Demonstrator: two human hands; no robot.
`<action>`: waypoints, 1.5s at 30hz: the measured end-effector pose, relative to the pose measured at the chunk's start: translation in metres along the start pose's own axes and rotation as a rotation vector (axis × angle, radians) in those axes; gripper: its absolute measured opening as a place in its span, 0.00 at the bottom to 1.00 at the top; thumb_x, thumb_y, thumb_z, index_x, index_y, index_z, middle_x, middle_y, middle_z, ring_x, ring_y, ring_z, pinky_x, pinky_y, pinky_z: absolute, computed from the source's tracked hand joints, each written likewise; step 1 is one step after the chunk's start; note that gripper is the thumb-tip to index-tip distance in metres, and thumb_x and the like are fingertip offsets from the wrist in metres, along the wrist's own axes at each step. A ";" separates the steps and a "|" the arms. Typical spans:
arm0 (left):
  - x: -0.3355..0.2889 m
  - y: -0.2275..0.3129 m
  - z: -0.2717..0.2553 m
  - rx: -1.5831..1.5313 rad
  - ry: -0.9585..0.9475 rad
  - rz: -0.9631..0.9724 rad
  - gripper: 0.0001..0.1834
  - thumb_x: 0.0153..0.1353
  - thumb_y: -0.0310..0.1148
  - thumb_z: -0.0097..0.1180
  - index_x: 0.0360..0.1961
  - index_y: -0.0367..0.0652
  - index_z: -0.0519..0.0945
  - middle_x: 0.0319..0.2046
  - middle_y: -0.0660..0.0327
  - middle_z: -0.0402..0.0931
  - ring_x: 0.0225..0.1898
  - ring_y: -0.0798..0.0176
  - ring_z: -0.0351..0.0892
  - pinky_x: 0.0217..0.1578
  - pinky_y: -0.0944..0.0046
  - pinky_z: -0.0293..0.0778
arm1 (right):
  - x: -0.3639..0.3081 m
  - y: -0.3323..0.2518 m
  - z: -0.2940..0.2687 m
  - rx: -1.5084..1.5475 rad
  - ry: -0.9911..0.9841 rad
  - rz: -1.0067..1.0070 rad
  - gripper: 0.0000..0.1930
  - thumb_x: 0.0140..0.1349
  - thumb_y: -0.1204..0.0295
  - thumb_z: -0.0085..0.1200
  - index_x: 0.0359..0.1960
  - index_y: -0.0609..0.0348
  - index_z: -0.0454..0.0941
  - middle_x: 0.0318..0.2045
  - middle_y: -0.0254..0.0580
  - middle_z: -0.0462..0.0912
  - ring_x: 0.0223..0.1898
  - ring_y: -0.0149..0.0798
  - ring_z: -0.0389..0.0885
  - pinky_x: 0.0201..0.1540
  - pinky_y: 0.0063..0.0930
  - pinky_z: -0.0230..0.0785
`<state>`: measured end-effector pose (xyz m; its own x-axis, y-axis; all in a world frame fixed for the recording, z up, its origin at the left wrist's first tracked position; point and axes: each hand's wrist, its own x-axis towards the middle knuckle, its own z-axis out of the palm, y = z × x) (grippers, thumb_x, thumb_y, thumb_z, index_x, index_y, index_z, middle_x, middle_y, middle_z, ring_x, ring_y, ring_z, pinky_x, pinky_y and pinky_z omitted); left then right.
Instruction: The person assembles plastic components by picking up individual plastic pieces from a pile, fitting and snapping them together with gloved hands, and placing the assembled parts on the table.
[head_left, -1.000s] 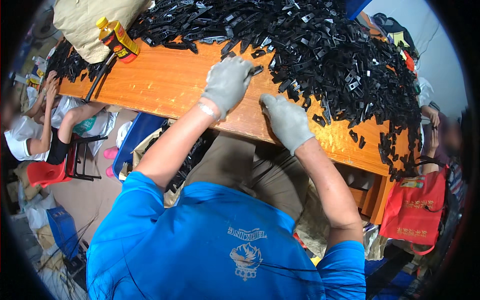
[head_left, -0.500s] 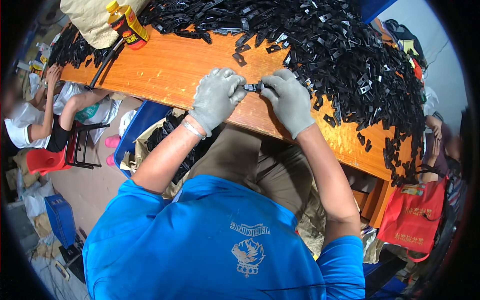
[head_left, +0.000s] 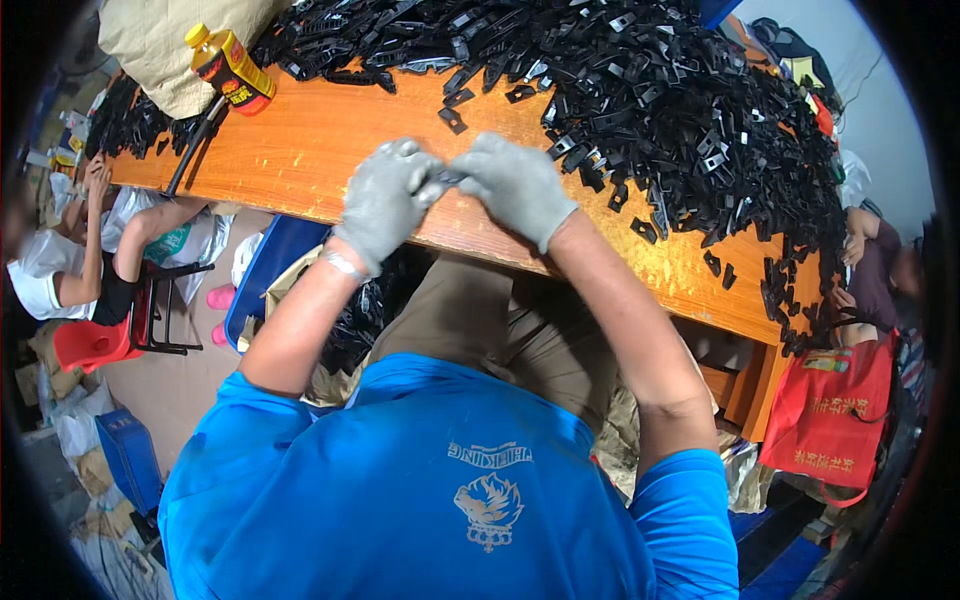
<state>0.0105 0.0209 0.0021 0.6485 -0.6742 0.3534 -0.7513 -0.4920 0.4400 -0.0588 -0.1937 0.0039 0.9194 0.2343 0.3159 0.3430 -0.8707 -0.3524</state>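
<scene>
My left hand (head_left: 388,196) and my right hand (head_left: 516,186), both in grey gloves, meet above the near edge of the wooden table (head_left: 330,130). Their fingers pinch a small black plastic part (head_left: 447,177) from either side; it is mostly covered by the fingertips and slightly blurred. Two similar loose parts lie just beyond my hands. To the right and behind spreads a large heap of black plastic parts (head_left: 690,130).
A yellow-capped bottle (head_left: 232,72) stands at the far left beside a beige sack (head_left: 180,50). A blue bin (head_left: 262,275) with a paper-lined load of black parts is below the table edge. A red bag (head_left: 830,415) hangs at right. Other people sit at both sides.
Both hands have shifted left and closer together. The black part, plainly visible between them before, is now mostly hidden by the fingers. The whole view has shifted slightly too.
</scene>
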 end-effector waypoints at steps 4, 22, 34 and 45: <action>-0.017 -0.023 -0.075 0.129 -0.386 0.004 0.10 0.59 0.29 0.69 0.41 0.44 0.83 0.38 0.52 0.80 0.47 0.43 0.81 0.51 0.47 0.77 | -0.025 -0.018 -0.008 0.106 -0.050 0.042 0.13 0.64 0.64 0.69 0.50 0.45 0.88 0.45 0.39 0.85 0.47 0.47 0.88 0.47 0.40 0.82; 0.141 0.061 0.078 -0.033 -0.116 -0.105 0.17 0.67 0.42 0.65 0.52 0.45 0.88 0.50 0.50 0.86 0.52 0.43 0.86 0.53 0.47 0.82 | -0.031 0.033 -0.058 -0.362 0.078 0.489 0.10 0.69 0.66 0.63 0.50 0.43 0.88 0.42 0.44 0.83 0.37 0.55 0.88 0.40 0.50 0.82; 0.112 0.057 0.048 0.043 -0.201 -0.178 0.17 0.66 0.46 0.67 0.45 0.43 0.86 0.43 0.49 0.87 0.47 0.40 0.87 0.48 0.43 0.81 | -0.035 0.031 -0.047 -0.390 -0.047 0.341 0.08 0.69 0.71 0.55 0.39 0.55 0.87 0.44 0.53 0.85 0.38 0.56 0.91 0.39 0.49 0.84; 0.053 0.040 0.019 0.076 -0.135 -0.246 0.19 0.67 0.49 0.66 0.43 0.44 0.84 0.42 0.49 0.86 0.45 0.40 0.86 0.45 0.42 0.81 | -0.042 -0.002 -0.043 -0.196 0.113 0.388 0.09 0.68 0.68 0.65 0.48 0.46 0.88 0.46 0.44 0.84 0.40 0.54 0.89 0.43 0.48 0.82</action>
<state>0.0122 -0.0449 0.0231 0.7941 -0.5940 0.1286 -0.5836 -0.6863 0.4340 -0.1059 -0.2205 0.0295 0.9424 -0.1653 0.2907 -0.0764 -0.9527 -0.2941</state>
